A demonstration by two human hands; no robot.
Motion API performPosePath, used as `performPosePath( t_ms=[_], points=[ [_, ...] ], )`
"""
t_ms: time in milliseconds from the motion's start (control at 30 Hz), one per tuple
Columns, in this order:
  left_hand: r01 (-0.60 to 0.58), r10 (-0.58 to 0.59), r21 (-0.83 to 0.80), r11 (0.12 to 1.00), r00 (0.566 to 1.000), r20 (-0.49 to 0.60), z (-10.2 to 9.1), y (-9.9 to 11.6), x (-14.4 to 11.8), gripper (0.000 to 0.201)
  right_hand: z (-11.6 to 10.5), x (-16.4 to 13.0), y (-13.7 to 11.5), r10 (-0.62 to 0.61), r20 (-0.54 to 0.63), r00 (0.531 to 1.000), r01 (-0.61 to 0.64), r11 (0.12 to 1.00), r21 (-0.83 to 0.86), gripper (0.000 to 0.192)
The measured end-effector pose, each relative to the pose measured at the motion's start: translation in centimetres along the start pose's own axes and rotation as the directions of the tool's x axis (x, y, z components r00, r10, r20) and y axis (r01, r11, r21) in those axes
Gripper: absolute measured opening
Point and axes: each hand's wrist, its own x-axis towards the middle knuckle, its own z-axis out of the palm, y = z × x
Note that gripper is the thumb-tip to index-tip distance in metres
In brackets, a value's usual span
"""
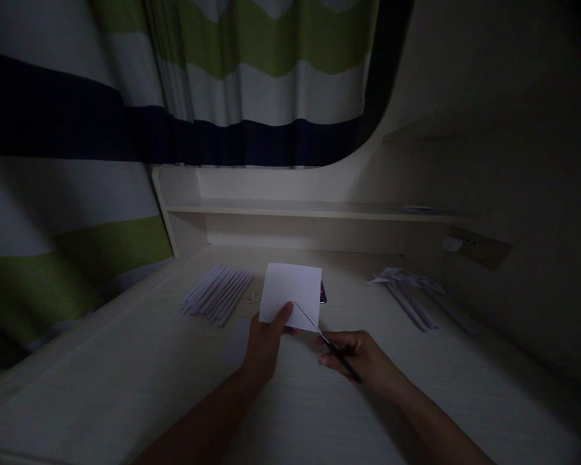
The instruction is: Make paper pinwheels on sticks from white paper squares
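My left hand (266, 336) grips a square of white paper (290, 287) by its lower edge, the thumb lying on top and the fingers underneath. In my right hand (356, 352) is a slim tool with a black handle (341, 360) and a thin metal shaft; its exact kind is hard to make out in the dim light. The shaft slants up and left across the paper, its tip close to my left thumb. Whether the tip touches the paper I cannot tell. Behind the paper's right edge shows a sliver of a dark, phone-like object (323, 292).
Several rolled paper sticks (217, 292) lie side by side at the left of the pale table (281, 413). More paper rolls (411, 297) lie loosely at the right. A shelf (281, 208) runs along the back, below a striped curtain (271, 84). A socket panel (481, 247) is at right.
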Motion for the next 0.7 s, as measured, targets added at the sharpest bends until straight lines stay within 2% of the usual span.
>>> performPosePath(
  t_ms=[300,533,700],
  points=[
    [-0.01,0.011,-0.051,0.999,1.0,0.027,-0.2,-0.4,0.1,0.025,0.1,0.0,0.1,0.02,-0.016,1.0,-0.02,1.0,0.006,0.03],
    [0.089,-0.08,-0.159,0.983,0.995,0.062,0.3,0.6,-0.2,0.025,0.1,0.0,0.3,0.014,-0.022,1.0,-0.014,1.0,-0.003,0.028],
    [0.149,-0.132,-0.244,0.958,0.988,0.083,0.2,0.2,0.1,0.022,0.1,0.4,1.1,0.024,-0.035,0.999,-0.025,1.0,-0.019,0.031]
  ],
)
